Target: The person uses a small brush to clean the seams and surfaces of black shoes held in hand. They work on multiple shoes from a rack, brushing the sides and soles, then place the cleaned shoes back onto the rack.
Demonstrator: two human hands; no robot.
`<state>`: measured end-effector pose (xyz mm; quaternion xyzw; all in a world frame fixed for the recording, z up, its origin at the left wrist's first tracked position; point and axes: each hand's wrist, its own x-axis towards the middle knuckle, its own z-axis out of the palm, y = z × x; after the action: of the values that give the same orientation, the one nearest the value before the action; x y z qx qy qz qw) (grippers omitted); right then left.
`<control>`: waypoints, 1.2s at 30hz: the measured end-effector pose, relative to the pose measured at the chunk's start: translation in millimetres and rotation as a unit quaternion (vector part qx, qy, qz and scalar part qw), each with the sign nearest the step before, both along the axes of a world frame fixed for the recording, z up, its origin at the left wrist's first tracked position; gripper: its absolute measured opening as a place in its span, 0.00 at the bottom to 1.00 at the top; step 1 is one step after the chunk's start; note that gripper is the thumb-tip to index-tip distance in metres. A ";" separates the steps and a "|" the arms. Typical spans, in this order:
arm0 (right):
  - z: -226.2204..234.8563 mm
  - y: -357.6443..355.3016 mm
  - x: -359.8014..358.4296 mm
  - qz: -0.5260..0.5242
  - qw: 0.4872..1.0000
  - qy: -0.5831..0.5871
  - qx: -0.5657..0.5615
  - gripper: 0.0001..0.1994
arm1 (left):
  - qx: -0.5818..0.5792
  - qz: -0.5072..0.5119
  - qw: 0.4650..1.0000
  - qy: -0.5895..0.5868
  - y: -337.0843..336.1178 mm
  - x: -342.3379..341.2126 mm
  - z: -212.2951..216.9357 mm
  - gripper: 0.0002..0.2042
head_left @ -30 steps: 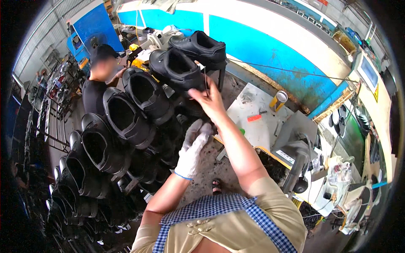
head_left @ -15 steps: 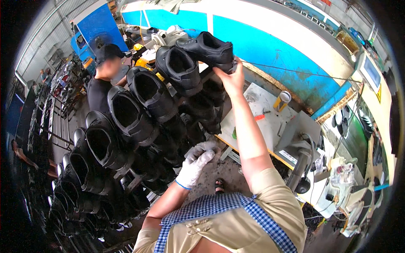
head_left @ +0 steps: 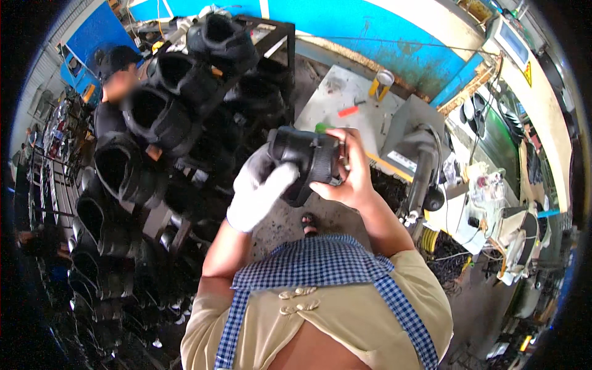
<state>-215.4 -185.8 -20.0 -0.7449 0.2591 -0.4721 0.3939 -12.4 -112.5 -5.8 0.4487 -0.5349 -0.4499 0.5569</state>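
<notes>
A black shoe (head_left: 306, 159) is held in front of my chest, turned on its side with its sole edge toward my right. My left hand (head_left: 258, 192), in a white glove, grips its left side with the thumb lying across it. My bare right hand (head_left: 353, 176) clasps the sole end between thumb and fingers. Left of them stands a rack (head_left: 291, 52) of black shoes in rows, with one upper shoe (head_left: 222, 42) near its far end. The shoe's inside cannot be made out.
Ahead to the right is a worktable (head_left: 336, 86) with a yellow-and-white can (head_left: 381, 84), a red piece (head_left: 348, 111) and a grey machine (head_left: 404, 132). A co-worker in a dark cap (head_left: 117, 58) stands behind the rack. A blue wall panel (head_left: 345, 31) runs along the back.
My right hand has brought the shoe from the rack's far upper end down toward my chest. My left hand has risen and taken hold of it. The view has shifted right.
</notes>
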 end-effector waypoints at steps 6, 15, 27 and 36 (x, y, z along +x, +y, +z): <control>1.7 20.9 -2.9 0.033 0.996 0.079 0.006 0.31 | 0.093 -0.066 0.992 0.059 31.2 7.0 -9.2 0.17; -0.1 41.2 22.1 -0.048 0.970 0.087 -0.223 0.06 | -0.077 0.055 0.981 -0.171 62.8 -3.9 -9.0 0.18; 6.3 51.7 36.9 -0.127 0.947 0.100 -0.277 0.09 | -0.180 0.143 0.948 -0.223 67.4 -11.7 -28.1 0.14; 1.3 65.6 -0.7 0.024 0.972 0.093 -0.212 0.07 | -0.189 0.132 0.968 -0.099 60.0 -35.3 -35.3 0.13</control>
<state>-216.1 -120.2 -18.8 -0.8584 0.1704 -0.4349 0.2121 -47.7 -52.5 -41.1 0.4444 -0.5987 -0.2169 0.6301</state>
